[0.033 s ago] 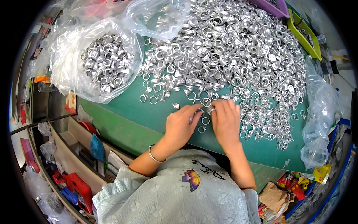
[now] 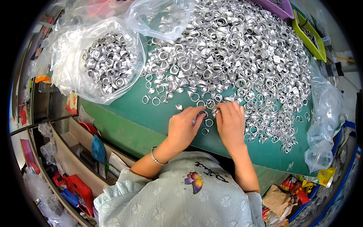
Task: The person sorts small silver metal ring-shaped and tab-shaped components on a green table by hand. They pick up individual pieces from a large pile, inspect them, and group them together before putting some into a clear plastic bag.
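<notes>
A broad heap of silver metal rings (image 2: 242, 49) covers the green table mat (image 2: 151, 125) in front of me. My left hand (image 2: 182, 126) is closed at the heap's near edge, thumb and fingertips pinching a ring (image 2: 204, 112). Beside it, my right hand (image 2: 231, 123) is curled with its fingertips down at more rings (image 2: 214, 112); the fingers cover most of what they hold or touch. Two loose rings (image 2: 208, 122) lie between the hands. To the left, a clear plastic bag (image 2: 132, 81) stands open with many rings inside.
A second clear bag (image 2: 157, 15) lies over the heap's far left. Purple (image 2: 278, 8) and yellow-green (image 2: 321, 53) bins stand at the far right. Crumpled clear plastic (image 2: 323, 128) borders the mat's right. An open drawer (image 2: 90, 151) sits below the table's left edge.
My right hand has shifted very slightly to the right. The left hand and the rings look almost the same.
</notes>
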### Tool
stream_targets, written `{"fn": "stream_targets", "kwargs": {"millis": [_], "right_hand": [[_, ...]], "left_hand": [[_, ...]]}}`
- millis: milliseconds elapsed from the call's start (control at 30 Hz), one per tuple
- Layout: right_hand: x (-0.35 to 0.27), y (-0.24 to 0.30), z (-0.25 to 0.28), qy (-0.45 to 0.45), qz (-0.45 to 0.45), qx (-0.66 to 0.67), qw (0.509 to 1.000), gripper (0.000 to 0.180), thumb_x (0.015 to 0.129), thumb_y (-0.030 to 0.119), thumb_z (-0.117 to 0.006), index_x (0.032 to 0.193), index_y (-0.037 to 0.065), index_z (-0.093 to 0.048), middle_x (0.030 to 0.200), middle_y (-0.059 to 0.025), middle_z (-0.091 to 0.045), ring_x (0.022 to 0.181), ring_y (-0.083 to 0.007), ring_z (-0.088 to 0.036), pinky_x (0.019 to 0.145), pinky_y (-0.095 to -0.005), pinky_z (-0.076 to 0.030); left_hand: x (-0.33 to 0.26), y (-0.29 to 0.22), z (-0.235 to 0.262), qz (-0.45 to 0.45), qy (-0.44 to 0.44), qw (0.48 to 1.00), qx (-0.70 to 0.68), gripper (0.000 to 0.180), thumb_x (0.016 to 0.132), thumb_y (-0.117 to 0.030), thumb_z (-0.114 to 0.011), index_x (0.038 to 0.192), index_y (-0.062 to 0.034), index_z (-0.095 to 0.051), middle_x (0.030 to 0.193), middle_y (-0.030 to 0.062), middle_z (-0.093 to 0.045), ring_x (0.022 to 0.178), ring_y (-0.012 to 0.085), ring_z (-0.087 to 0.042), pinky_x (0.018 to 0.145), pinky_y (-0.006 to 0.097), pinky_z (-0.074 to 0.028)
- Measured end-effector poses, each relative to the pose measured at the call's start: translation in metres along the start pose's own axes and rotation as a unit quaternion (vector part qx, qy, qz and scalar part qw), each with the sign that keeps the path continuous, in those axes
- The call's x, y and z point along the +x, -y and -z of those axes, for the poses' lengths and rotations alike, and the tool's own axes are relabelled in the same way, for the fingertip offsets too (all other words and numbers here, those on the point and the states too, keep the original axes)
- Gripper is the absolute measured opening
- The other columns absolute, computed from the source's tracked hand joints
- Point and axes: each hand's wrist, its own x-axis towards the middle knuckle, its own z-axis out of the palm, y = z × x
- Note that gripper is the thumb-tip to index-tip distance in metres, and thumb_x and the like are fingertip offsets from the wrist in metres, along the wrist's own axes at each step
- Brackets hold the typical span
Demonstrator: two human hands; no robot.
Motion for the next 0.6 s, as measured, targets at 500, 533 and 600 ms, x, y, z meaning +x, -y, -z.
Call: {"fn": "stream_targets", "kwargs": {"millis": [500, 533, 600], "right_hand": [[-0.028, -0.009, 0.033, 0.132, -0.378, 0.805, 0.438, 0.011, 0.086, 0.010, -0.053, 0.093, 0.003, -0.056, 0.080, -0.0052, -0.057, 0.068, -0.0115, -0.054, 0.055, -0.0224, -0.039], [-0.031, -0.007, 0.033, 0.137, -0.378, 0.818, 0.411, 0.013, 0.086, 0.012, -0.052, 0.095, 0.003, -0.054, 0.081, -0.0066, -0.056, 0.070, -0.0123, -0.054, 0.056, -0.0234, -0.041], [-0.036, -0.003, 0.031, 0.146, -0.378, 0.841, 0.358, 0.019, 0.087, 0.016, -0.050, 0.099, 0.001, -0.050, 0.084, -0.0094, -0.053, 0.073, -0.0140, -0.054, 0.057, -0.0255, -0.044]], "left_hand": [[0.002, -0.026, 0.011, 0.025, 0.166, 0.923, -0.347, 0.038, 0.070, 0.000, -0.071, 0.107, -0.0043, -0.063, 0.059, -0.0022, -0.043, 0.055, 0.0046, -0.038, 0.049, 0.021, -0.031], [0.002, -0.026, 0.009, 0.003, 0.158, 0.925, -0.344, 0.036, 0.070, 0.000, -0.071, 0.105, -0.0038, -0.064, 0.059, -0.0019, -0.043, 0.055, 0.0049, -0.038, 0.049, 0.021, -0.031], [0.002, -0.024, 0.003, -0.040, 0.143, 0.929, -0.338, 0.032, 0.070, 0.000, -0.070, 0.101, -0.0029, -0.065, 0.059, -0.0014, -0.043, 0.054, 0.0055, -0.038, 0.049, 0.022, -0.031]]}}
